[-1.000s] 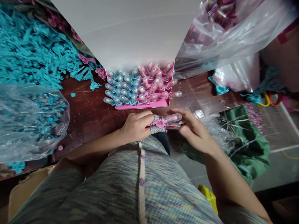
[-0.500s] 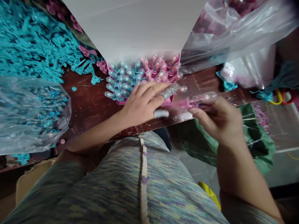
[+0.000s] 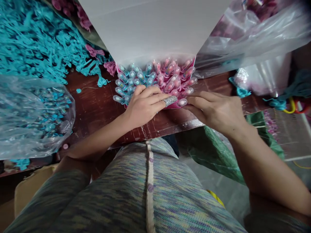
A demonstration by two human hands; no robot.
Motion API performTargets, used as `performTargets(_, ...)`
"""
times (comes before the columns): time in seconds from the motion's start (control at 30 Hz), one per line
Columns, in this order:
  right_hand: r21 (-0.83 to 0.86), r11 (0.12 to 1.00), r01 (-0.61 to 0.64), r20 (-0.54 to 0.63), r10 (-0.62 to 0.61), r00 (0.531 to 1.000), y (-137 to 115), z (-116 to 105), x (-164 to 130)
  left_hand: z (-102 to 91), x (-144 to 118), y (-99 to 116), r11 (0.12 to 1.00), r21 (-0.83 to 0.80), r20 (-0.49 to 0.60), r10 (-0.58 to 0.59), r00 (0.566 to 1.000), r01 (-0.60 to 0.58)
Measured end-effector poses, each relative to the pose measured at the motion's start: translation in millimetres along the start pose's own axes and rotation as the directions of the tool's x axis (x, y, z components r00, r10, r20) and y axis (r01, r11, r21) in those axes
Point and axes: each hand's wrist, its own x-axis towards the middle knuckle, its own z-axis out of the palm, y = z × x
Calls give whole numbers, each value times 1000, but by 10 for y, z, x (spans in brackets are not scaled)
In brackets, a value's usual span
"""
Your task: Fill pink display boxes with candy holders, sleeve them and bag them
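An open display box (image 3: 178,106) with a tall white lid holds upright tubes with clear rounded tops. Blue tubes (image 3: 132,74) fill its left half and pink tubes (image 3: 173,77) its right half. Across the front edge of the box lies my left hand (image 3: 145,105), its fingers bent over the edge and grey tape around a finger. My right hand (image 3: 215,108) is at the front right corner, pinching a pink clear-topped tube (image 3: 182,102) that stands in the corner there. The fingertips of my left hand are partly hidden among the tubes.
Turquoise rubbery pieces (image 3: 36,42) are heaped at the left. Below them lies a clear plastic bag (image 3: 31,119) of small blue items. Another plastic bag (image 3: 243,42) is at the right, near scissors with a yellow handle (image 3: 290,106). A green sack (image 3: 218,152) hangs below the table edge.
My right hand has moved left with the pink tube, from beside the box to its front right corner. My left hand's fingers have bent over the box's front edge.
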Motion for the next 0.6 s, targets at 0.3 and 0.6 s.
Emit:
performTargets(0.3,-149,986,-75,28,80,996,-78,74,-79,44,14,-14,1000,-19,-59,-17,998,16)
performTargets(0.6,-305,951,-54,-143,11,990,-180,253,37,-14,-10,54,1000,-22,-123,15,992,-18)
